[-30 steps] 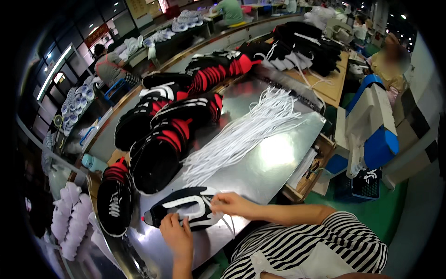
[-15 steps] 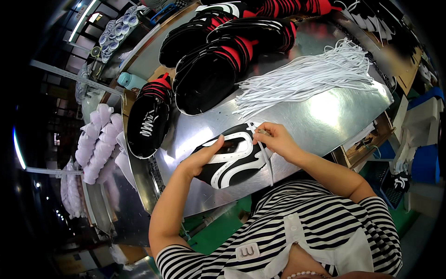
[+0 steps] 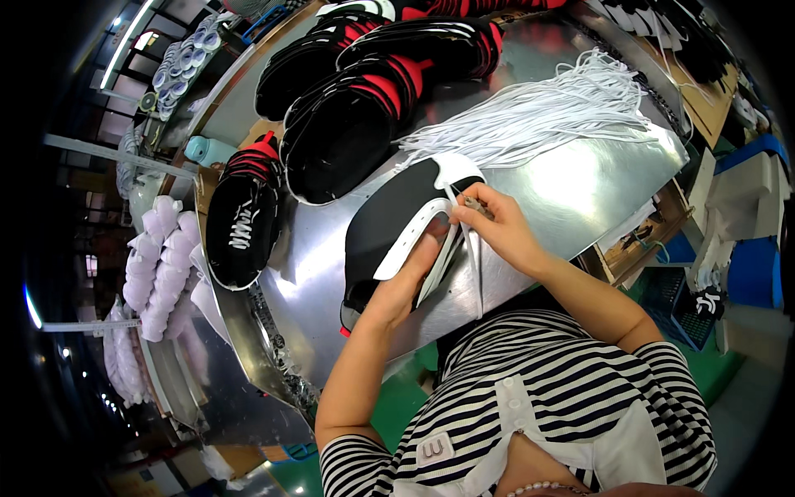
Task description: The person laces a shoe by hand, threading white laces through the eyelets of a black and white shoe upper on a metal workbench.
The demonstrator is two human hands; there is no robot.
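A black and white shoe upper [image 3: 379,217] stands tilted over the metal table, its white eyelet strip facing up. My left hand [image 3: 399,291] grips it from the near side, fingers partly hidden in its opening. At the upper's white front part, my right hand [image 3: 503,230] pinches a white shoelace [image 3: 475,277] that hangs toward me. Something small and brownish shows between the right fingers; its kind cannot be made out. Beyond both hands lies a loose bundle of white shoelaces [image 3: 542,120].
Nested black uppers with red edges [image 3: 339,153] stand at the back of the metal table [image 3: 319,319]. To their left lies a stack with a laced upper [image 3: 240,224] on top. White padded pieces [image 3: 161,269] hang farther left. A blue crate [image 3: 679,306] sits right.
The upper has turned and tipped up, so its other side faces me. My left hand has moved right, its fingers now inside the opening. My right hand still pinches the lace.
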